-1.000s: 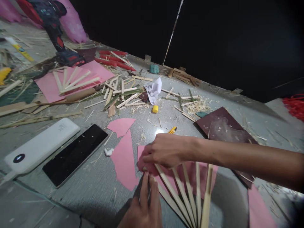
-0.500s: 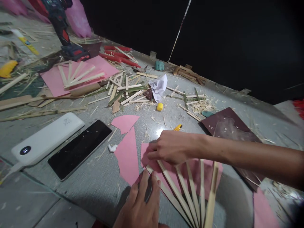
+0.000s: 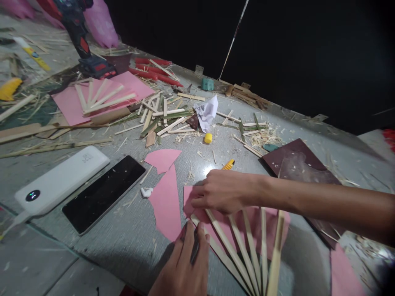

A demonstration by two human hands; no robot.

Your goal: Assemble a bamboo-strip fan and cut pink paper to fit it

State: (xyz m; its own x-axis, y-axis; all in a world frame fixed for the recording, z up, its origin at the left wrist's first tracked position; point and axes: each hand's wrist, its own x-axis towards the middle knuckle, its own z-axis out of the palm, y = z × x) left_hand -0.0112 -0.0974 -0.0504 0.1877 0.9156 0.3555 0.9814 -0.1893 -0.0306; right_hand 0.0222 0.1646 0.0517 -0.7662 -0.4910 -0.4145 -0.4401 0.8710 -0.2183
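Observation:
A fan of several bamboo slats (image 3: 251, 246) lies spread on a pink paper sheet (image 3: 216, 231) at the near edge of the grey table. My right hand (image 3: 226, 191) lies palm down on the paper's upper left corner, fingers bent and pressing on it, over the tops of the slats. My left hand (image 3: 185, 267) reaches in from below with its fingers stretched flat, the tips touching the leftmost slat and the paper's left edge. A cut-off pink scrap (image 3: 166, 201) lies just left of both hands.
A black phone (image 3: 103, 193) and a white power bank (image 3: 61, 179) lie to the left. Dark sandpaper (image 3: 296, 164) lies on the right, a yellow cutter (image 3: 228, 165) behind my right hand. Loose slats (image 3: 163, 119), another fan on pink paper (image 3: 98, 96) and a drill (image 3: 83, 45) fill the back.
My left hand has slid slightly down and right along the leftmost slat, and its fingers have parted a little. My right hand stays pressed on the paper.

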